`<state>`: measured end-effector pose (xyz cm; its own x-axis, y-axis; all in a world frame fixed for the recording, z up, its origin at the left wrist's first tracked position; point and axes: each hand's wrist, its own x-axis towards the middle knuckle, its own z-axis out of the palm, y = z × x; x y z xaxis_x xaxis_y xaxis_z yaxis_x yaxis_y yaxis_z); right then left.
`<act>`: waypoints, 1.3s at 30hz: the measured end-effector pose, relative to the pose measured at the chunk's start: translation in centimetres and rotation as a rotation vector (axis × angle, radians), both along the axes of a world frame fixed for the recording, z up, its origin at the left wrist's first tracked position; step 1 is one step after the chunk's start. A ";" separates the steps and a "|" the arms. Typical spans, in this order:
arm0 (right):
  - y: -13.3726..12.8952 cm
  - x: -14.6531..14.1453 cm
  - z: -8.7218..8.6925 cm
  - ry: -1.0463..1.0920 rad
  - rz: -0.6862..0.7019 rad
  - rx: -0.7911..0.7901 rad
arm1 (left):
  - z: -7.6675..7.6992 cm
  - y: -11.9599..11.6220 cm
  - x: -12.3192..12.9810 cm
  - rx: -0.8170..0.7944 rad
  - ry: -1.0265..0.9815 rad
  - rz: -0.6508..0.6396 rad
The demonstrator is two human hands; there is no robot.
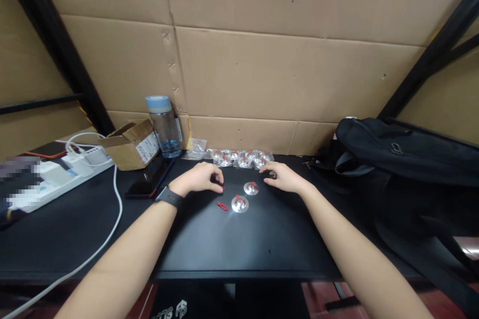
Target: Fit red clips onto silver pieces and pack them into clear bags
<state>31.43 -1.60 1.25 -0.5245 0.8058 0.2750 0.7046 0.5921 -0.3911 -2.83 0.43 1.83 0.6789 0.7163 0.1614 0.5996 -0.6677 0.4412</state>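
Observation:
Two silver discs with red loops lie on the black table, one nearer (240, 204) and one a little farther back (251, 189). Left of the nearer disc is a loose red loop (223, 206). My left hand (205, 177) is to the left of the discs, its fingers curled, with a bit of red showing at the fingertips. To their right, my right hand (280, 177) has its fingers bent over a small dark, brassy object (273, 175); whether it grips this is unclear. Behind the hands sit several bagged silver discs with red loops (245, 162).
At the left stand a bottle with a blue lid (164, 127), an open cardboard box (130, 147), a dark phone (149, 179) and a white power strip (80, 167) with a cable. A black bag (404, 159) lies at the right. Cardboard (254, 79) lines the back.

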 end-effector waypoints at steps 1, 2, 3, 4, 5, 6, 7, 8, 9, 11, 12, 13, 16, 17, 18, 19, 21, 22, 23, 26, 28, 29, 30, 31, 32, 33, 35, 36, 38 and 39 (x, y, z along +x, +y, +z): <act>-0.2 -0.3 0.1 0.002 0.026 0.000 | -0.4 0.6 -0.5 0.025 -0.020 0.041; -0.4 -0.7 0.2 0.004 0.055 0.002 | -0.8 1.1 -1.0 0.081 -0.029 0.124; -0.6 -1.0 0.3 0.007 0.083 0.006 | -1.2 1.5 -1.6 0.158 -0.019 0.256; -0.9 -1.4 0.4 0.008 0.109 0.007 | -1.7 1.9 -2.1 0.224 0.013 0.399; -1.1 -1.8 0.5 0.009 0.129 0.008 | -2.1 2.3 -2.6 0.261 0.058 0.511; -1.3 -2.1 0.5 0.009 0.142 0.010 | -2.4 2.5 -3.0 0.275 0.102 0.593; -1.5 -2.4 0.6 0.007 0.145 0.011 | -2.7 2.7 -3.3 0.275 0.139 0.663; -1.6 -2.7 0.6 0.005 0.141 0.010 | -3.0 2.9 -3.5 0.269 0.168 0.717; -1.7 -2.8 0.5 0.002 0.131 0.009 | -3.2 3.0 -3.6 0.266 0.189 0.760; -1.8 -3.0 0.5 -0.002 0.115 0.000 | -3.4 3.2 -3.6 0.281 0.214 0.842; -1.8 -3.0 0.4 -0.004 0.115 -0.005 | -3.4 3.3 -3.5 0.298 0.222 0.880; -1.9 -3.0 0.4 -0.003 0.120 -0.008 | -3.4 3.4 -3.4 0.322 0.226 0.912; -1.8 -3.2 0.4 0.006 0.154 -0.008 | -3.1 3.4 -3.2 0.439 0.195 0.986; -1.8 -3.2 0.4 0.012 0.167 -0.006 | -2.9 3.2 -3.1 0.496 0.167 0.992; -1.8 -3.3 0.4 0.016 0.177 -0.004 | -2.7 3.0 -2.9 0.553 0.135 0.987; -1.7 -3.4 0.4 0.021 0.183 -0.002 | -2.4 2.8 -2.6 0.603 0.102 0.972; -1.7 -3.5 0.4 0.029 0.181 0.007 | -1.9 2.2 -1.7 0.666 0.046 0.913; -1.7 -3.6 0.4 0.031 0.177 0.012 | -1.6 1.9 -1.1 0.679 0.027 0.873; -1.7 -3.6 0.5 0.034 0.172 0.014 | -1.4 1.6 -0.4 0.687 0.012 0.824; -1.8 -3.8 0.5 0.026 0.178 0.007 | -1.3 1.0 2.1 0.699 0.000 0.605; -1.9 -3.9 0.5 0.023 0.192 -0.001 | -1.7 0.8 3.6 0.701 0.025 0.442; -1.9 -4.0 0.5 0.025 0.199 -0.005 | -1.9 0.7 4.2 0.695 0.042 0.376; -1.9 -4.0 0.5 0.028 0.207 -0.008 | -2.2 0.7 4.7 0.683 0.055 0.325; -1.9 -4.1 0.4 0.032 0.216 -0.013 | -2.5 0.8 5.0 0.667 0.065 0.286; -1.9 -4.1 0.4 0.035 0.225 -0.018 | -2.7 0.8 5.2 0.647 0.070 0.260; -1.9 -4.2 0.3 0.039 0.235 -0.023 | -2.9 0.8 5.2 0.624 0.069 0.246; -1.8 -4.3 0.1 0.047 0.255 -0.031 | -2.8 0.8 5.0 0.574 0.051 0.250; -1.8 -4.3 0.0 0.049 0.265 -0.034 | -2.6 0.6 4.7 0.547 0.033 0.257; -1.7 -4.4 -0.2 0.042 0.275 -0.035 | -1.8 0.0 4.2 0.477 -0.017 0.239; -1.6 -4.4 -0.2 0.031 0.273 -0.033 | -1.3 -0.4 4.0 0.428 -0.041 0.197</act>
<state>27.02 -3.22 1.04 -0.7152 0.6445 0.2703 0.5080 0.7450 -0.4323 1.14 0.00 0.52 0.5239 0.6938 0.4940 0.7206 -0.6703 0.1772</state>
